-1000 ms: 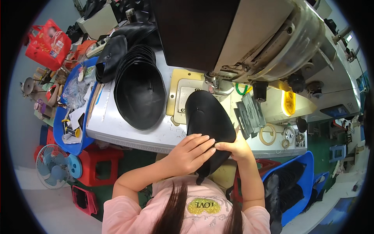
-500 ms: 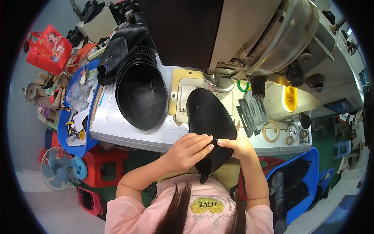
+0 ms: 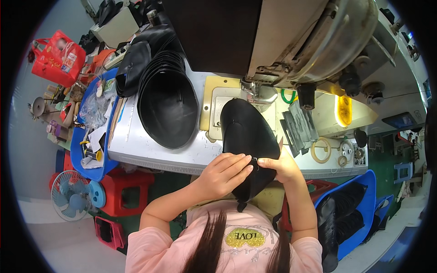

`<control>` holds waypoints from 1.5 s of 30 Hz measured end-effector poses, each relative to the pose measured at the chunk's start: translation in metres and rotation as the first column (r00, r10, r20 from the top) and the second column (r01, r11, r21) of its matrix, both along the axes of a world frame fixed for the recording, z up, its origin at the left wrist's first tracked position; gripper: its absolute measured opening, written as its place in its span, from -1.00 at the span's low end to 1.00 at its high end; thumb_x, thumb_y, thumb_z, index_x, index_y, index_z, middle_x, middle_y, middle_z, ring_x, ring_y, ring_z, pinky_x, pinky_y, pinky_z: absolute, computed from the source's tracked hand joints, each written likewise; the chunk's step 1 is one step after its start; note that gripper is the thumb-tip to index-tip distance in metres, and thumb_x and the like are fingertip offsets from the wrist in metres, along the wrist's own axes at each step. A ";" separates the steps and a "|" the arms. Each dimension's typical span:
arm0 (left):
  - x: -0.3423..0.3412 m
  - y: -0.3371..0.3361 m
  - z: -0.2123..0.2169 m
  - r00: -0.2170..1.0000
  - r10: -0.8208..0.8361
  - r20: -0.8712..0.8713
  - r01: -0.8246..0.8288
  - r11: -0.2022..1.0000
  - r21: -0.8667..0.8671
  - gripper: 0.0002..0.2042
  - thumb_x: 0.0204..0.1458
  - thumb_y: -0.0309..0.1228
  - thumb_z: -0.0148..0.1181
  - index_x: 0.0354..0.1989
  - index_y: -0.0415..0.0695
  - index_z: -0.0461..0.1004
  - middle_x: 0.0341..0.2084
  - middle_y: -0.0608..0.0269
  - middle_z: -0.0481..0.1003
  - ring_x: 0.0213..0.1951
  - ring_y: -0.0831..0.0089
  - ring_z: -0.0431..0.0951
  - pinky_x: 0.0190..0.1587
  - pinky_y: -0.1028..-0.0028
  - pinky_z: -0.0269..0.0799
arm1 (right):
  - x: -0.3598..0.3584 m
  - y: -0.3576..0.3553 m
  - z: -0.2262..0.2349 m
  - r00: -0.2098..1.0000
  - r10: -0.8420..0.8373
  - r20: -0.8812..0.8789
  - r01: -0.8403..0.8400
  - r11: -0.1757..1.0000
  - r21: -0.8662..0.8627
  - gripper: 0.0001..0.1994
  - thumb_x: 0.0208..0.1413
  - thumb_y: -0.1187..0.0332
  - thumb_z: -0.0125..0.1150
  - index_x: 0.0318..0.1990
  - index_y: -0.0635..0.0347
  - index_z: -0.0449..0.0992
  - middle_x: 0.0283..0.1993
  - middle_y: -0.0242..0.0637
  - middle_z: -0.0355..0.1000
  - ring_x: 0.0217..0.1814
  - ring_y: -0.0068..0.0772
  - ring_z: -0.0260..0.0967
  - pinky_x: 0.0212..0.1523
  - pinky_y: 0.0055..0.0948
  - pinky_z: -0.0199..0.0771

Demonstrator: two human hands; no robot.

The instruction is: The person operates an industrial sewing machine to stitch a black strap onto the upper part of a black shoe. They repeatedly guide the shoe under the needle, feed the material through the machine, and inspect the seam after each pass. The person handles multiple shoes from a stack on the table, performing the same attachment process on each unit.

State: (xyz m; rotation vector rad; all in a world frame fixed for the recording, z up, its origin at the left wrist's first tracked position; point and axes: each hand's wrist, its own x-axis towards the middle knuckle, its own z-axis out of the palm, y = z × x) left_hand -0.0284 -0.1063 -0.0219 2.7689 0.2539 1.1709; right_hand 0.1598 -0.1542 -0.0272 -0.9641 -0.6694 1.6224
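A long, rounded black leather-like piece (image 3: pixel 249 125) lies in front of me, its far end on the bed of a sewing machine (image 3: pixel 309 50) and its near end tapering toward my body. My left hand (image 3: pixel 226 173) is closed on its near part from the left, fingers together over the surface. From the right, my right hand (image 3: pixel 281 164) grips the same piece, thumb on top and the other fingers mostly hidden at its edge. Between my fingertips shows a small shiny fitting (image 3: pixel 254 159), too small to name. Left of the machine bed stands a nested stack of similar black pieces (image 3: pixel 168 111).
A blue tray (image 3: pixel 75 150) with scraps and plastic stands at the left. Right of my work lie grey strips (image 3: pixel 298 127) and a roll of tape (image 3: pixel 321 150). A blue bin (image 3: pixel 364 214) with black pieces is at lower right. A red stool (image 3: pixel 125 193) and a fan (image 3: pixel 70 195) stand lower left.
The whole view has shifted slightly. Both hands keep their hold on the black piece, and its far end has tilted a little.
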 end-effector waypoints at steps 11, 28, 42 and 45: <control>-0.006 -0.002 -0.006 0.998 -0.066 -0.012 0.065 0.995 -0.071 -0.73 -0.26 -0.47 0.11 -0.29 -0.24 0.41 -0.21 0.07 0.37 -0.18 0.25 0.38 -0.18 0.32 0.30 | 0.000 -0.002 0.003 0.999 0.042 0.012 -0.042 0.999 -0.010 -0.45 -0.39 0.61 0.25 -0.08 0.31 0.29 -0.21 -0.29 0.35 -0.19 -0.47 0.30 -0.14 -0.51 0.31; -0.038 0.015 -0.051 0.676 0.078 0.733 0.580 -0.670 -0.464 -0.46 -0.18 -0.47 0.19 0.03 -0.27 0.16 -0.05 0.10 0.30 -0.03 0.34 0.33 0.02 0.37 0.22 | 0.008 -0.012 -0.048 0.946 0.008 -0.325 0.071 0.970 0.232 -0.31 -0.51 0.55 0.25 -0.03 0.46 0.20 -0.13 0.00 0.33 -0.15 -0.15 0.35 -0.11 -0.30 0.37; -0.051 0.005 -0.021 0.993 0.079 0.088 -0.071 0.993 -0.096 -0.57 -0.26 -0.16 0.19 -0.22 -0.10 0.28 -0.14 0.09 0.29 -0.10 0.15 0.33 0.00 0.00 0.05 | -0.027 0.006 0.000 0.998 -0.053 -0.043 0.053 0.999 0.000 -0.40 -0.41 0.59 0.24 -0.04 0.34 0.23 -0.19 -0.22 0.34 -0.14 -0.37 0.32 -0.11 -0.42 0.34; -0.035 0.010 -0.018 0.999 0.038 0.022 -0.041 0.990 0.138 -0.70 -0.24 -0.36 0.16 -0.28 -0.10 0.32 -0.19 0.11 0.34 -0.12 0.19 0.36 -0.01 0.04 0.15 | -0.031 0.018 0.002 0.999 -0.045 0.031 0.045 0.999 -0.013 -0.43 -0.38 0.60 0.21 -0.05 0.29 0.24 -0.17 -0.25 0.32 -0.15 -0.38 0.30 -0.12 -0.42 0.32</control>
